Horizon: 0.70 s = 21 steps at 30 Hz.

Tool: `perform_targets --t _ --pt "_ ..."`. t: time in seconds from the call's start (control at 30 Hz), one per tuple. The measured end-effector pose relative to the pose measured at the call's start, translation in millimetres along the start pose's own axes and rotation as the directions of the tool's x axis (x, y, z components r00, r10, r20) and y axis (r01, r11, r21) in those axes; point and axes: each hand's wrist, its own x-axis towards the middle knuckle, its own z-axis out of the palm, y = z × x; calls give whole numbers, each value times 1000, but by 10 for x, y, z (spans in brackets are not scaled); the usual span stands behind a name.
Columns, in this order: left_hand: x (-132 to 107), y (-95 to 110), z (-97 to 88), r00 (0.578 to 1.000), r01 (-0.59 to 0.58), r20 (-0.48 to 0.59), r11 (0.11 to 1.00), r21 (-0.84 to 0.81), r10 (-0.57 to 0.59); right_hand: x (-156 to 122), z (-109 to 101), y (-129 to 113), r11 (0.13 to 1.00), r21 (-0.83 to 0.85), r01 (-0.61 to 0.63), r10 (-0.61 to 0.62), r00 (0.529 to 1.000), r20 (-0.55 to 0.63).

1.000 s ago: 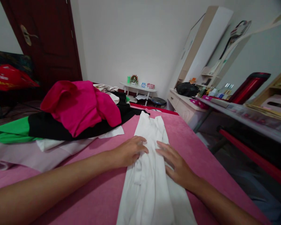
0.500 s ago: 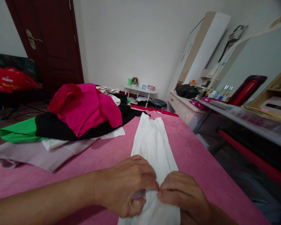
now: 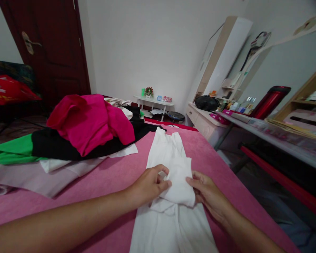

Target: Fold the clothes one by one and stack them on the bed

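A long white garment point(image 3: 171, 228), kind not clear, lies in a narrow strip on the pink bed cover point(image 3: 121, 225). Its middle carries a doubled-over flap, with a crumpled edge beneath. At the flap's left edge, my left hand point(image 3: 154, 182) has thumb and index finger curled around the cloth. My right hand point(image 3: 204, 191) grips the opposite edge, thumb on top and the other fingers partly hidden underneath. The far end of the garment stretches away flat beyond both hands.
To the left lies a clothes pile: a bright pink garment point(image 3: 91, 123), a black and green one point(image 3: 13, 149) and a pale lilac one point(image 3: 50, 179). A desk point(image 3: 252, 128) with a red cylinder point(image 3: 271, 102) flanks the bed's right side. Beyond the bed stands a small white table point(image 3: 154, 101).
Part of the white garment now lies doubled over on itself. My hands have moved apart, from close together at the middle to the flap's two side edges. The view has shifted slightly.
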Motion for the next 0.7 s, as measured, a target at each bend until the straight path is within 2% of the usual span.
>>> perform_targets --t 0.07,0.1,0.17,0.2,0.23,0.27,0.33,0.4,0.47,0.57,0.63,0.7 --pt "19 -21 -37 1000 -15 -15 1000 -24 15 93 -106 84 995 -81 -55 58 998 35" --pt "10 -25 -77 999 -44 -25 999 -5 44 122 -173 124 987 -156 -26 29 999 13" --pt "-36 -32 -203 989 -142 -17 982 125 145 147 -328 182 914 -383 133 -175 982 -76" --pt "-70 -37 -285 977 -207 8 951 230 211 144 -413 196 818 -527 231 -325 941 -92" --pt "-108 -45 -374 961 -274 53 898 345 273 133 -498 202 679 -664 314 -464 884 -56" --pt "-149 -54 -464 941 -337 118 827 450 318 113 -580 201 516 -768 378 -563 826 28" --pt "-240 -68 -624 899 -437 267 695 571 346 56 -713 191 233 -849 475 -611 750 252" --pt "-334 -63 -728 865 -499 381 623 602 325 -15 -783 181 81 -823 562 -553 712 432" --pt "-414 -30 -763 832 -550 446 595 586 330 -78 -774 181 16 -777 630 -507 675 536" --pt "-461 49 -714 786 -617 468 560 552 404 -114 -643 196 -37 -706 708 -454 617 643" --pt "-431 91 -646 732 -681 523 500 535 437 -83 -523 214 -50 -665 746 -412 591 693" --pt "-375 116 -577 678 -733 590 455 505 438 -21 -415 236 -14 -628 778 -415 566 712"
